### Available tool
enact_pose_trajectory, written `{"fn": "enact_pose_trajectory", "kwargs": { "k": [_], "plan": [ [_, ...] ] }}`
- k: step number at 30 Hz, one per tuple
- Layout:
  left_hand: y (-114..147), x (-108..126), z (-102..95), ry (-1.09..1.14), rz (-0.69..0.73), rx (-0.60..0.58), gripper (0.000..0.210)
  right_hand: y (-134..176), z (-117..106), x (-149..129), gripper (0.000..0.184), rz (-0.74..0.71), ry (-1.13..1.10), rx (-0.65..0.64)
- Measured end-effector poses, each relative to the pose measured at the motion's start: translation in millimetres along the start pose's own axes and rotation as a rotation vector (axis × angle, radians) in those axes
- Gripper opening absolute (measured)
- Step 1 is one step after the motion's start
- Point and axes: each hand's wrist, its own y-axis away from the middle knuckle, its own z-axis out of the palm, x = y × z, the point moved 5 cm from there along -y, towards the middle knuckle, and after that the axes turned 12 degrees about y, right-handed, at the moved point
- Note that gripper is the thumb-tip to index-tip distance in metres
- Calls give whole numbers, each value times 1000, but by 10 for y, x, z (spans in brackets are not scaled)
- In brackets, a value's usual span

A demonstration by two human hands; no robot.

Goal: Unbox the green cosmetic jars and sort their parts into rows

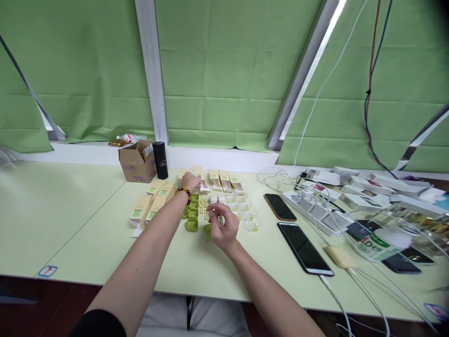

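Observation:
My left hand (191, 181) reaches to the back row of small cream boxes and is closed on one cream box (202, 186) with its flap up. A beaded bracelet (184, 190) circles that wrist. My right hand (224, 225) is loosely curled over the middle of the table, thumb and forefinger apart, nothing visible gripped. Partly hidden below it is a green piece (207, 231). Between the hands stand green square cups (192, 225) in two columns, small yellowish pieces (203, 206) and white round pieces (221, 199). Clear plastic cups (251, 225) with yellow bits lie right of my right hand.
More cream boxes (140, 210) lie at left, others (224, 181) at the back. Behind them are a cardboard box (138, 162) and black bottle (160, 160). Rightwards lie two phones (304, 248) (279, 207), a power strip (317, 213), cables and a white bottle (389, 241).

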Motion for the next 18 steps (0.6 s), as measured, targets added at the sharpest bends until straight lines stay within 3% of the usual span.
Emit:
{"fn": "enact_pose_trajectory", "kwargs": {
  "k": [4,8,12,15,18],
  "plan": [
    [30,-49,75,-71,26,7,31,-8,18,-13,16,-6,29,-44],
    [176,-75,34,-192,188,4,30,14,61,-31,16,-75,79,-112],
    [348,-64,60,-322,362,-166,22,59,111,-72,20,-210,131,-176],
    [419,-53,125,-418,420,-307,14,75,132,-102,22,-294,173,-193],
    [426,-42,187,-501,442,-371,13,69,136,-111,22,-324,208,-181]
  ]
}}
